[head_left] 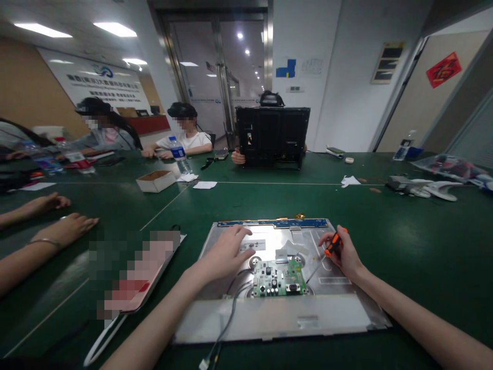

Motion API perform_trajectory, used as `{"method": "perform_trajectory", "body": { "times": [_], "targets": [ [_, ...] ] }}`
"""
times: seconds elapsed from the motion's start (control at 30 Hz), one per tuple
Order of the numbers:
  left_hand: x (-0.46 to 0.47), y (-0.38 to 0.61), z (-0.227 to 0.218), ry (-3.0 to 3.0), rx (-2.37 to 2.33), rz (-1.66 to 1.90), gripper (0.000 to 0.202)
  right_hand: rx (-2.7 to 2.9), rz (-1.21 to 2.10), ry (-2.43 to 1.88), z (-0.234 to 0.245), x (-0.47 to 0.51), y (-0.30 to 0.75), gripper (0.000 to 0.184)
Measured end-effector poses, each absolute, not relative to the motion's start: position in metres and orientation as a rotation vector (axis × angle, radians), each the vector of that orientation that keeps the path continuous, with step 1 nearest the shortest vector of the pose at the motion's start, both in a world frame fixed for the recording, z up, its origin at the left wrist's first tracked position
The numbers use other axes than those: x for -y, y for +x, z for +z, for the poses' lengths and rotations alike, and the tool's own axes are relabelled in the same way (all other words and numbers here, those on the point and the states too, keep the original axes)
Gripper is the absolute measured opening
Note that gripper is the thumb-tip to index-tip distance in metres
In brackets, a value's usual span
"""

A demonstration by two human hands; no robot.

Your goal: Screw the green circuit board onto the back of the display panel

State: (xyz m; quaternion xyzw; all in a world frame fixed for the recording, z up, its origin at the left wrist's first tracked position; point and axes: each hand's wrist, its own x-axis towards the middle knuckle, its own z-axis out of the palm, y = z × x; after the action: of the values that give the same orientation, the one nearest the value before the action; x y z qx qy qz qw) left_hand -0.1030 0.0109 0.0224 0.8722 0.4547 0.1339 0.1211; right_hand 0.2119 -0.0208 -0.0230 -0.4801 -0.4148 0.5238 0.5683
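Before me on the green table lies a silver metal display panel (269, 316), its back facing up. A green circuit board (279, 277) sits on its middle, and a blue board strip (275, 223) runs along its far edge. My right hand (342, 254) grips an orange-and-black screwdriver (334, 244); the thin shaft points down-left toward the circuit board's right edge. Over the panel's left part is my left hand (229, 252), fingers spread and holding nothing. Grey cables (233, 308) run from the circuit board over the near edge to a white connector.
A phone-like device (154, 272) with a white cable lies left of the panel. Another person's hands (73, 226) rest at far left. Across the table stand a white box (156, 181), a water bottle (179, 154) and a black monitor (272, 136) gripped by someone. White gloves (427, 187) lie right.
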Motion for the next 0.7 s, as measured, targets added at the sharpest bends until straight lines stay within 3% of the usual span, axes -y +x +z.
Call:
{"method": "perform_trajectory", "body": {
  "times": [0.17, 0.7],
  "targets": [
    [-0.038, -0.099, 0.015, 2.548, -1.153, 0.226, 0.049, 0.989, 1.220, -1.152, -0.023, 0.021, 0.213, 0.067],
    [-0.046, -0.084, -0.009, 2.711, -1.201, 0.307, 0.033, 1.009, 1.163, -1.228, -0.022, 0.017, 0.213, 0.069]
  ]
}}
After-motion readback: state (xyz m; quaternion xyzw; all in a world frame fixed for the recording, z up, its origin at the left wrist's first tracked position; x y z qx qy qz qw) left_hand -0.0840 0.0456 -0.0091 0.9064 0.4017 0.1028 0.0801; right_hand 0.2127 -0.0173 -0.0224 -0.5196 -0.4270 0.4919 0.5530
